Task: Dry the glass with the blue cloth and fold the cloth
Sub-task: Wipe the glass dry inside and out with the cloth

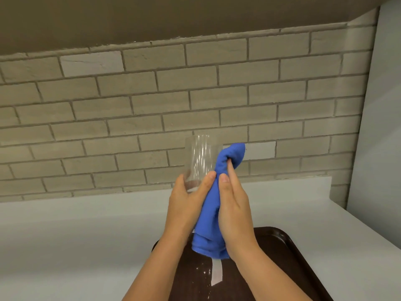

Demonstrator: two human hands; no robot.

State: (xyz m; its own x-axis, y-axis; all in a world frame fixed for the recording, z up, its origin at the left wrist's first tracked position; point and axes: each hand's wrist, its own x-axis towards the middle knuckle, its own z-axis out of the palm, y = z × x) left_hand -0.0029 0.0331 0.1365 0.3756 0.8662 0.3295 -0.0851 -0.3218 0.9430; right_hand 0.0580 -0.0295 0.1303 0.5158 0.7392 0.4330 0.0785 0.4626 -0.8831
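Clear glass (200,158) is held upright in the air above the counter (86,231), over the far edge of a brown tray (288,257). The left hand (186,200) has its grip clenched round the glass base. The right hand (235,211) grasps the blue cloth (213,205), pressing it against the glass's right side; the cloth hangs down between both hands. Wet spots show on the tray.

The glass (200,157) is standing upright in the left hand (188,199), the cloth (213,205) is lying against its right side under the right hand (235,210), both above the tray (282,263) resting on the counter (76,235).
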